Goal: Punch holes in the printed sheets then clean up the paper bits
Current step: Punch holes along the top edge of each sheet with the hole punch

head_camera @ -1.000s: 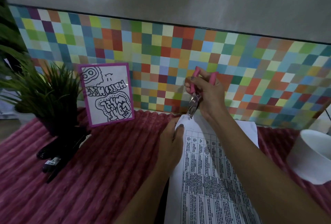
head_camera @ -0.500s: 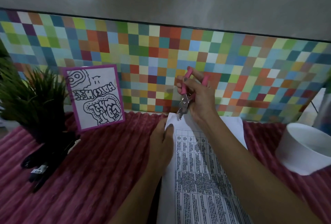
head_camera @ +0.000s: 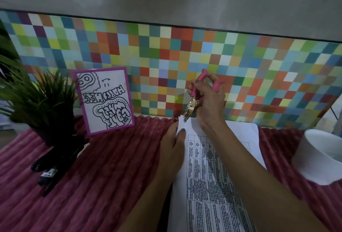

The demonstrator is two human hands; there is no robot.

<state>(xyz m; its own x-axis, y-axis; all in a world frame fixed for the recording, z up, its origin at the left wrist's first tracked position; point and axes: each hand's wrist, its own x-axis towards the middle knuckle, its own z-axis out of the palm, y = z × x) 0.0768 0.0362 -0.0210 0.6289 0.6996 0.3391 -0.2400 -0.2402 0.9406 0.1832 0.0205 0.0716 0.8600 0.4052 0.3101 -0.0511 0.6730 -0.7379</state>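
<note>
Pink handles fill the grip of our right hand [head_camera: 209, 102]. Its fingers curl round both arms of the hole punch [head_camera: 192, 105] and draw them toward each other, though we cannot tell whether the metal head has bitten through yet. That head sits over the far left corner of the printed sheets [head_camera: 209, 185]. Our left hand [head_camera: 172, 150] pinches the same corner just beside the punch, thumb on top. The sheets lie as a thin stack running back toward us on the counter [head_camera: 103, 176] with its ribbed red cloth. We judge the paper light and limp, apt to fan or slip sheet over sheet, so the hold belongs close to the punch, keeping the edges square. The punch looks small and stiff, and squeezing near the handle ends should give the most leverage. Fallen bits may cling to the plush cloth. A white bowl [head_camera: 322, 157] stands near on the right.
</note>
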